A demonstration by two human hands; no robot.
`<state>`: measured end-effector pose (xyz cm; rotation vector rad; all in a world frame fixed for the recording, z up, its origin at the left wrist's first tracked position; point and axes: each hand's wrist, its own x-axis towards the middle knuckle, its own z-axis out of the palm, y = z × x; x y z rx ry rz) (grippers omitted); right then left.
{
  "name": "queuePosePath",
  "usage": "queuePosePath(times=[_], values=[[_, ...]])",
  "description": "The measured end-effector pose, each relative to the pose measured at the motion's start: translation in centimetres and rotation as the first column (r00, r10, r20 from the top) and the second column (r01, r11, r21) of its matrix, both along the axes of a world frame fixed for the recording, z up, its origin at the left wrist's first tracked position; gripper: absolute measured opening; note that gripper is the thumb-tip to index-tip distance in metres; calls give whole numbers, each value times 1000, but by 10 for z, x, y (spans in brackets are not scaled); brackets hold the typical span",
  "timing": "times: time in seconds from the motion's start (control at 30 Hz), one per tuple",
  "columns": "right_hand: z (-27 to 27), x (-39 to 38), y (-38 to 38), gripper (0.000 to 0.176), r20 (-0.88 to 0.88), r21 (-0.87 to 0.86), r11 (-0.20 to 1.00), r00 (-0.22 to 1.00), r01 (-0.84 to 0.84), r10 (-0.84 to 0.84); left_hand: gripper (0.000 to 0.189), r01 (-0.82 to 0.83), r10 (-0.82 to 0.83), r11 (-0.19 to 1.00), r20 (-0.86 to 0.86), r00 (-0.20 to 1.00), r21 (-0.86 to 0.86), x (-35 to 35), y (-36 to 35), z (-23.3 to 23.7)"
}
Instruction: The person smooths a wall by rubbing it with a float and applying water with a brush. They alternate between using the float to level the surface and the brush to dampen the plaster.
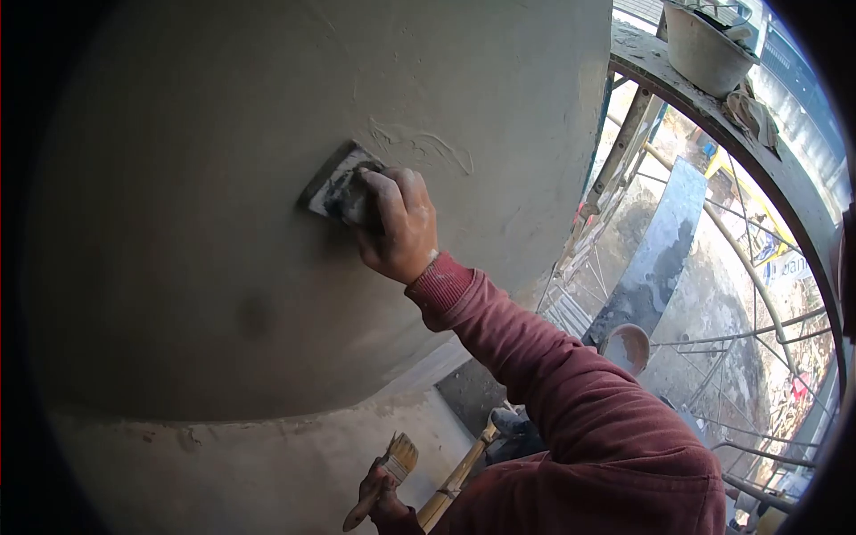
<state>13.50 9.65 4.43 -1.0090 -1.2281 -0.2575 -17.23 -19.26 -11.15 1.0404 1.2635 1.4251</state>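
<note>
My right hand (399,218) is closed round the grip of a small flat float (343,183), which lies against the grey plastered wall (223,178). Raised, wet-looking ridges of plaster mark the wall just above and right of the float. Lower down, my left hand (379,495) holds a paintbrush (401,453) by its wooden handle, with the bristles pointing up. Its fingers are wrapped round the handle, and the brush is apart from the wall.
A plaster-stained bucket (709,49) and a crumpled cloth (753,116) sit on the curved ledge (642,53) at upper right. Below are a long board (655,250), a round bowl (626,348) and scaffold tubes (749,259). A bamboo pole (459,477) stands beside my left hand.
</note>
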Motion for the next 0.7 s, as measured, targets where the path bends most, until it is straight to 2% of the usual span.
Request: queuePosePath(times=[0.07, 0.1, 0.17, 0.23, 0.27, 0.33, 0.4, 0.43, 0.47, 0.53, 0.57, 0.63, 0.7], values=[[23, 1, 1, 54, 36, 75, 997, 999, -34, 31, 47, -163, 162, 983, -12, 987, -87, 17, 0, 17], [14, 5, -1, 55, 41, 51, 999, 999, -11, 8, 48, -195, 196, 977, 4, 981, -84, 21, -1, 20], [-38, 10, -1, 55, -63, -48, 996, 995, 69, -72, 42, -152, 154, 986, 25, 988, -71, 13, 1, 19], [-94, 2, -5, 55, -134, -124, 989, 987, 76, -93, 39, -108, 111, 992, 59, 992, -59, 7, 0, 9], [-87, -3, -6, 55, -133, -112, 990, 986, 82, -96, 39, -82, 84, 996, 41, 996, -36, 2, 2, 4], [-74, -18, -15, 51, 106, -137, 991, 994, -13, 27, 39, -46, 47, 998, 8, 999, -45, 1, 0, 5], [-48, -8, -15, 50, 130, -141, 989, 990, -32, 50, 39, -153, 148, 986, -60, 987, -70, 7, -3, 14], [-38, -4, -12, 49, 165, -112, 992, 983, -58, 76, 39, -154, 149, 985, -68, 986, -76, 5, -7, 14], [-51, 0, -12, 49, 159, -108, 992, 984, -60, 77, 40, -132, 130, 990, -39, 991, -54, 1, -8, 12], [-99, 9, -6, 57, -165, -181, 981, 981, 69, -99, 41, -118, 118, 993, -7, 993, -15, -1, -8, 14], [-115, -2, -8, 57, -164, -172, 983, 982, 65, -94, 40, -119, 119, 993, -13, 993, -16, 0, -10, 17], [-138, -20, -16, 56, -207, -315, 949, 975, 18, -87, 39, -104, 104, 995, -17, 994, -11, -1, -5, 16], [-105, -24, -18, 56, -18, -255, 967, 999, -32, 28, 37, -98, 97, 990, -16, 995, -104, -7, -8, 13]])
